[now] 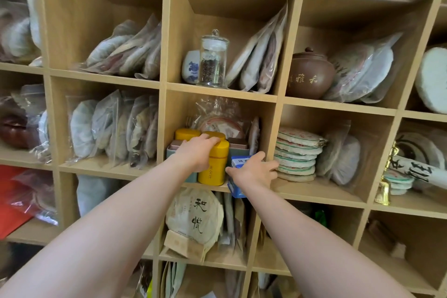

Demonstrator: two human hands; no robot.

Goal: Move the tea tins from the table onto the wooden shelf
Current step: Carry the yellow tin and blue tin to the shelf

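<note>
A wooden shelf [221, 93] of square cubbies fills the view. In the middle cubby a yellow tea tin [214, 166] stands upright at the front edge, and my left hand [197, 153] grips its lid from above. Behind it stand two more yellow tins [187, 134] and grey-green square tins [238, 149]. My right hand [254, 172] holds a blue and white tin [235, 185] at the cubby's front right corner, partly over the edge. The hand hides most of that tin.
A bagged tea cake [221, 122] leans at the back of the same cubby. Stacked tea cakes [297, 155] fill the cubby to the right. Above are a glass jar [212, 59] and a brown clay pot [309, 75]. Below stands a large wrapped tea cake [194, 218].
</note>
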